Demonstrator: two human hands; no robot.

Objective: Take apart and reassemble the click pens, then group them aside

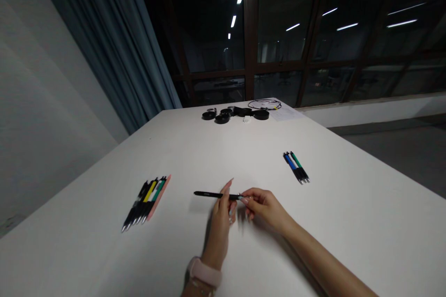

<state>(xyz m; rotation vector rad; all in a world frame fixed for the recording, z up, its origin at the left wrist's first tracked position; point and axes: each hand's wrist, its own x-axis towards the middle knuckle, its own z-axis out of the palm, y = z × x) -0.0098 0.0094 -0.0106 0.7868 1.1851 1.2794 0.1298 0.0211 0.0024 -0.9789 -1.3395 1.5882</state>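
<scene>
A slim black pen (209,194) hangs level just above the white table (348,222), its tip pointing left. My left hand (220,225), with a pink band on the wrist, holds the pen near its middle, one finger stretched up past it. My right hand (262,204) pinches the pen's right end with closed fingertips. A row of several pens (148,202), black, yellow, green and pink, lies to the left. A small bunch of pens (296,167), blue, green and black, lies to the right.
Black round parts, a cable and a small white piece (237,113) sit at the table's far end beside a sheet of paper (284,112). A grey curtain (114,46) hangs at the left. Dark windows fill the back.
</scene>
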